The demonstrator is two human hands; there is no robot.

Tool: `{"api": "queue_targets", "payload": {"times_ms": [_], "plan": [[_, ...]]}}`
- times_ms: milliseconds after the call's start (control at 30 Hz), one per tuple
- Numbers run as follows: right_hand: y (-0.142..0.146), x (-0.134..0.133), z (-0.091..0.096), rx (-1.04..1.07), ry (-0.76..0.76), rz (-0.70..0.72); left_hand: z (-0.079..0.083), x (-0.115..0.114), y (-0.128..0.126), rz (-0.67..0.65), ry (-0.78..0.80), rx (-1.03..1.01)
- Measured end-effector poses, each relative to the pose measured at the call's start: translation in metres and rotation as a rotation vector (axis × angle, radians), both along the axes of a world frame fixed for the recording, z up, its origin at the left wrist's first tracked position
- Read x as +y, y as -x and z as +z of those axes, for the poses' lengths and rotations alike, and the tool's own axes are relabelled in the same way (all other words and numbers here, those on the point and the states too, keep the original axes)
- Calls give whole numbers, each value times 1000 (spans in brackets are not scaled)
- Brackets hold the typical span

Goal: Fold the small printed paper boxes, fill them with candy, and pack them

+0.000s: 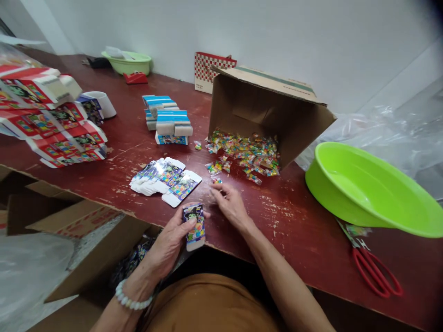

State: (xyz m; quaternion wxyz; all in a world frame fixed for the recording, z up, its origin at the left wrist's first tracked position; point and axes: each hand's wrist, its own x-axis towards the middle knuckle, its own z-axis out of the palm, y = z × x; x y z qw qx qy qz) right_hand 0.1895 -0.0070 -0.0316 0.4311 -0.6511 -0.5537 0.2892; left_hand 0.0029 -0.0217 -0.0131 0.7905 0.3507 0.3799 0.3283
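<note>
My left hand is closed round a small purple printed carton, its thumb across the front. Just to the right, my right hand reaches over the table with bent fingers drawn together. Its fingertips are at a small clear candy packet; whether they grip anything is hard to make out. Beyond it, a heap of colourful wrapped candies spills from a cardboard box lying on its side. Flat purple cartons are fanned out on the table left of my right hand.
Bundled blue-topped cartons stand behind the flat ones. Red carton bundles are stacked at left. A green basin and red-handled scissors lie at right. Open cardboard boxes sit below the front edge of the red table.
</note>
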Motion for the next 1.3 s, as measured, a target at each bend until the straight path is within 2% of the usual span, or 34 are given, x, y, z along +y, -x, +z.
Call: {"api": "queue_targets", "payload": {"times_ms": [67, 100, 200, 267, 367, 433, 500, 567, 667, 733, 933, 1000, 1067, 1167, 1300], "plan": [[-14, 17, -3, -231, 37, -193, 1, 8, 5, 32, 11, 25], [-20, 24, -5, -307, 74, -242, 1, 12, 7, 62, 11, 41], [-27, 36, -10, -362, 130, -259, 0, 21, 12, 169, -22, 97], [-27, 33, -12, -321, 111, -223, -1, 25, 14, 199, -56, 116], [-22, 16, -9, -236, 96, -176, -3, 30, 18, 246, -79, 108], [-14, -2, -4, -71, 101, -100, -4, 33, 21, 321, -94, 122], [-5, -20, 1, 185, 110, 34, -4, 36, 23, 382, -111, 142], [5, -34, 5, 260, 70, 112, -3, 37, 24, 393, -99, 138], [12, -42, 10, 110, -65, 92, 0, 34, 25, 340, -49, 108], [13, -41, 15, 65, -99, 101, 0, 28, 24, 251, -31, 93], [13, -32, 29, 296, -6, 114, -13, 3, 13, -171, -39, 1], [15, -31, 32, 301, 15, 89, -15, -3, 6, -268, -35, -25], [14, -31, 34, 235, -12, 71, -13, -5, 0, -262, -48, -50], [13, -35, 35, 239, -78, 136, -5, -3, -4, -168, -95, -79], [15, -42, 30, 609, 14, 106, 8, 0, -2, -99, -57, -90]]}}
